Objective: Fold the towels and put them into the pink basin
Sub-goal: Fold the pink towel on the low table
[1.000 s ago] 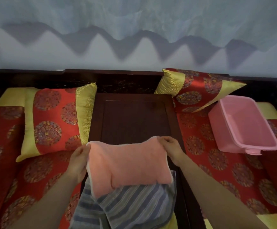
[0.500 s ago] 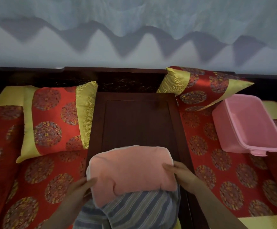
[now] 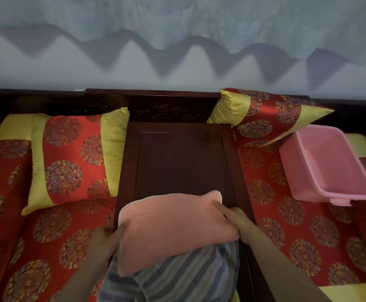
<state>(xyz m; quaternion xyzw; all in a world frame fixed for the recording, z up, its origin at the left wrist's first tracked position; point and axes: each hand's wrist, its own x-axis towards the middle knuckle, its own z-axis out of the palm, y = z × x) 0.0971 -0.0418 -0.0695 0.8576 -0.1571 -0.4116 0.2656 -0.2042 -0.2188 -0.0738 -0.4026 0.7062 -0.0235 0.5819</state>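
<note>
A folded pink towel [image 3: 173, 227] lies at the near end of the dark wooden table [image 3: 182, 158], partly over a blue-and-grey striped towel [image 3: 182, 277]. My left hand [image 3: 105, 238] grips the pink towel's left edge, thumb on top. On its right edge my right hand [image 3: 234, 216] holds the towel with fingers laid over the cloth. The pink basin [image 3: 350, 192] stands on the red cushion to the right, with nothing in it.
A red-and-yellow pillow [image 3: 68, 158] lies left of the table and another [image 3: 265, 116] leans at the back right, touching the basin's far corner. Red patterned cushions [image 3: 286, 225] flank the table. A dark wooden backrest [image 3: 169, 105] runs along the wall.
The pink towel was held up by its far corners, then laid down flat. Both hands slid from those corners down to its side edges.
</note>
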